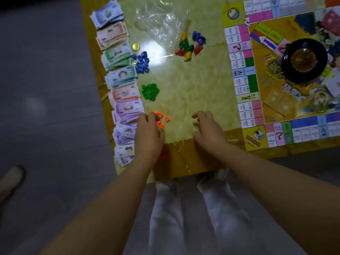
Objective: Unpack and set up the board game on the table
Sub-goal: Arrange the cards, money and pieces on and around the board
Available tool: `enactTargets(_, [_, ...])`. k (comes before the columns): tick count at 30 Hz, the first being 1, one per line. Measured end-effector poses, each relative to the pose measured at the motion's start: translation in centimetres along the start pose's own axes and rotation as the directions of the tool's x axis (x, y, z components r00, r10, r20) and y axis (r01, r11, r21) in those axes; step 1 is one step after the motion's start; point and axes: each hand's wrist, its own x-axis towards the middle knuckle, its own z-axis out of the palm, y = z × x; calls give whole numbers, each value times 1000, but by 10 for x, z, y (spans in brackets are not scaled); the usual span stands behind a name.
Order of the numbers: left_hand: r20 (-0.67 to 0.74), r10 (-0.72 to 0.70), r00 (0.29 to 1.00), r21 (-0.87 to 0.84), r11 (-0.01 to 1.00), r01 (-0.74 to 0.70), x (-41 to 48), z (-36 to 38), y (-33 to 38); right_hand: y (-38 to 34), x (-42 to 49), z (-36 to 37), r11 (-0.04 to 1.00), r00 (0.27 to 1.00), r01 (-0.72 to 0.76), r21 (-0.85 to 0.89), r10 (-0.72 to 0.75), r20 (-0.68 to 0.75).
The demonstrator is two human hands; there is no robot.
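Marbled tabletop (193, 89), board (242, 70) at right, banknotes (121, 92) along left edge. Seems mid-sorting of pieces by colour: left hand (147, 133) curled over orange pieces (167, 119) near front edge, grip unclear; right hand (207, 131) relaxed, empty, beside. Likely calls next for heaping orange strays together.

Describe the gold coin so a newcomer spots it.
Find the column of banknote stacks along the table's left edge. Near its far end, just beyond the pile of blue pieces, lies the gold coin. It alone is round and metallic.
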Motion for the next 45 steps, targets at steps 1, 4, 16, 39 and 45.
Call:
enactTargets(1, [9,-10,1000,1,1000,10,3,-2,-7,-10,2,7,1000,1000,8,13,-8,-1])
enactTargets(4, [84,36,996,4,999,-36,15,-2,-27,-35,11,31,1000,1000,23,-17,-23,-10])
enactTargets(16, [199,124,972,59,989,-138,40,10,-36,-64,44,65,981,988,145,-132,-149,-28])
enactTargets(39, [161,176,971,27,983,-182,41,20,-36,-47,45,59,959,969,235,-161,-244,-42])
enactTargets(45, [157,199,967,28,978,-206,40,28,-13,-29,40,52,980,975,187,-70,-194,-110])
